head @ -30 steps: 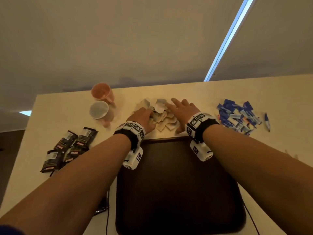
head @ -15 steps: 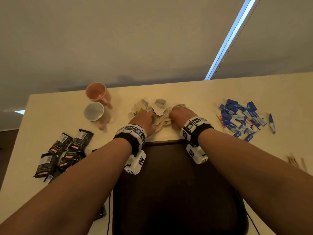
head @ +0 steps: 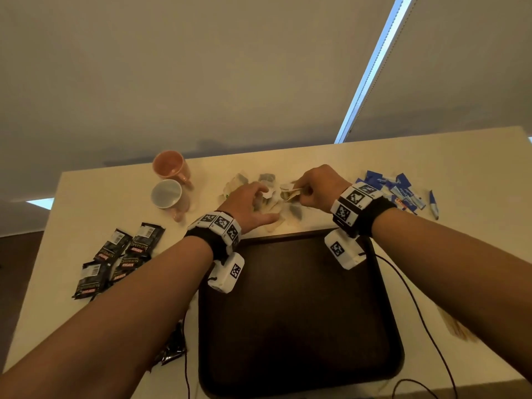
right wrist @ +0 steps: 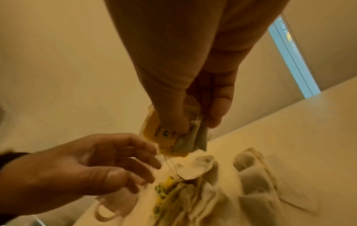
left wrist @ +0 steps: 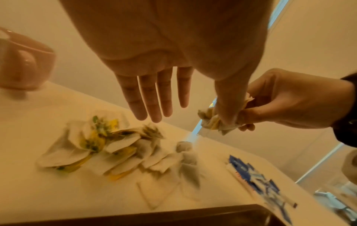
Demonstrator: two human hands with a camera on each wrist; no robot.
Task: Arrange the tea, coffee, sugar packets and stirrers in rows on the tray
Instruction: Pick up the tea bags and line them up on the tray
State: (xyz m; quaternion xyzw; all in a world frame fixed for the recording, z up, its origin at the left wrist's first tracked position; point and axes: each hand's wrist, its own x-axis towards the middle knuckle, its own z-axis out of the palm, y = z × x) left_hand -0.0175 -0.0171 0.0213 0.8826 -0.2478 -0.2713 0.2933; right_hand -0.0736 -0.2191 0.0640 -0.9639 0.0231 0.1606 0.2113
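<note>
A loose pile of tea bags lies on the table just beyond the dark tray. My right hand is lifted above the pile and grips a bunch of tea bags with yellow tags. My left hand hovers over the pile with straight fingers, holding nothing. Black coffee packets lie at the left. Blue sugar packets lie at the right. Wooden stirrers show at the right edge.
Two pink mugs stand behind the coffee packets, left of the tea pile. Thin black cables run along the tray's right side. The table's far edge meets a pale wall.
My right hand has closed on a bunch of tea bags and lifted it off the pile, moving right. My left hand has opened and drawn slightly back.
</note>
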